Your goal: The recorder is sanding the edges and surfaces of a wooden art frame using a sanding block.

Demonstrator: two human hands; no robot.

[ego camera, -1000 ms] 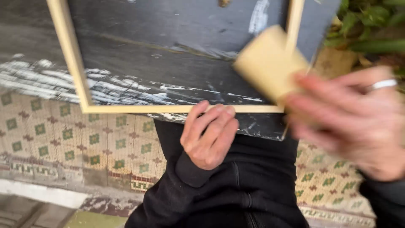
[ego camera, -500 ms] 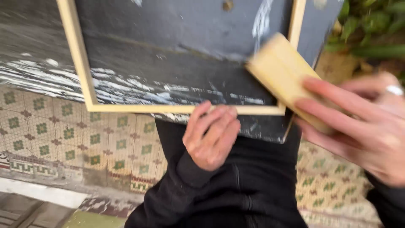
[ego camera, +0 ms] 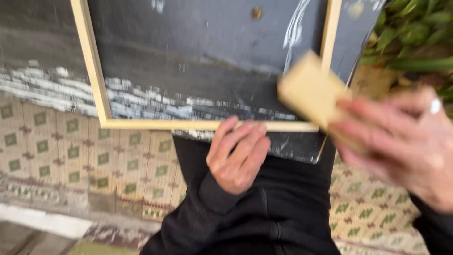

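A light wooden frame [ego camera: 96, 89] lies over a dark slate-grey board [ego camera: 198, 52] smeared with white marks, resting on my lap. My left hand [ego camera: 237, 153] curls under the frame's near rail and touches its edge at the middle. My right hand [ego camera: 401, 141], blurred and wearing a ring, grips a pale tan block [ego camera: 311, 92] at the frame's right rail, near its lower right corner.
Below is a floor of cream tiles with green squares [ego camera: 71, 146]. Green plant leaves [ego camera: 415, 28] fill the upper right. My dark sleeves and clothing [ego camera: 264, 208] cover the lower middle.
The tan block in my right hand has slid up and down along the frame's right rail. My left hand has stayed on the near rail.
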